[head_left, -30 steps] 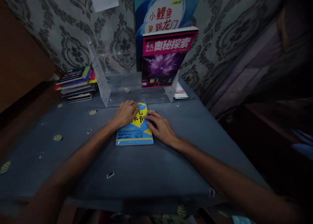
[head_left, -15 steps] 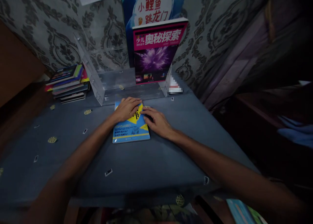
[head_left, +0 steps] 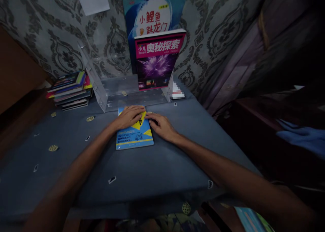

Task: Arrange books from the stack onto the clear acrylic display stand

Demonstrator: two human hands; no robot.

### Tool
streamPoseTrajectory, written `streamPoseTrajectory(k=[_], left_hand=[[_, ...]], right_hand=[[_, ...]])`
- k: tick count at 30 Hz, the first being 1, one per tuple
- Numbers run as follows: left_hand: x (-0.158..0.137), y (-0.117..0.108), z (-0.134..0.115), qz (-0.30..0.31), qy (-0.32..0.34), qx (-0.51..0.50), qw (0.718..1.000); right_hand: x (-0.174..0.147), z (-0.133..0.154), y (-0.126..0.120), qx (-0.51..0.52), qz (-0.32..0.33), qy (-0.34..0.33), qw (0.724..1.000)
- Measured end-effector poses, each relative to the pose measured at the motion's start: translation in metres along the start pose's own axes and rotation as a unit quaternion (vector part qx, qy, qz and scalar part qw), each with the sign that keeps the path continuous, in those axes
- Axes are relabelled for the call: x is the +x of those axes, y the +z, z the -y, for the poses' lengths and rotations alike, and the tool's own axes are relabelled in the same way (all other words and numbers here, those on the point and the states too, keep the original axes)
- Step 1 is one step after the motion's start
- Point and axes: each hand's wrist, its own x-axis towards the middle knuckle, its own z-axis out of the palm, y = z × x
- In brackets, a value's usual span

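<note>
A blue and yellow book [head_left: 134,137] lies flat on the table, its cover printed with Chinese text. My left hand [head_left: 130,116] rests palm down across the upper part of that cover, fingers stretched out to the right. At the book's upper right edge is my right hand [head_left: 162,125], with its fingertips touching the book, fingers extended and thumb apart from them. Both hands cover part of the yellow patch and its lettering.
Behind the book stands a clear acrylic book rack [head_left: 95,79]. It holds a magenta and purple book [head_left: 157,68] and a taller blue book [head_left: 128,14] upright. To the left is a stack of books [head_left: 72,90]. The patterned blue tablecloth [head_left: 162,171] covers the table.
The camera view has tilted up slightly, so the scene sits a little lower and further left. Both hands keep nearly the same place on the book.
</note>
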Motion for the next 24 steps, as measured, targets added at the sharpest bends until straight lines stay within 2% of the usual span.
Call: streamPoseTrajectory(k=[9, 15, 19, 24], left_hand=[[-0.01, 0.003, -0.014, -0.033, 0.039, 0.045, 0.998], [-0.017, 0.007, -0.02, -0.073, 0.081, 0.016, 0.994], [-0.022, 0.006, -0.028, -0.07, 0.083, 0.025, 0.994], [-0.033, 0.005, -0.038, -0.043, 0.129, -0.019, 0.991]], right_hand=[[0.0, -0.004, -0.001, 0.028, -0.021, 0.05, 0.998], [0.0, -0.002, -0.003, 0.051, -0.042, 0.059, 0.996], [-0.001, -0.003, -0.002, 0.046, -0.043, 0.055, 0.996], [-0.001, -0.005, -0.001, 0.047, -0.037, 0.053, 0.997]])
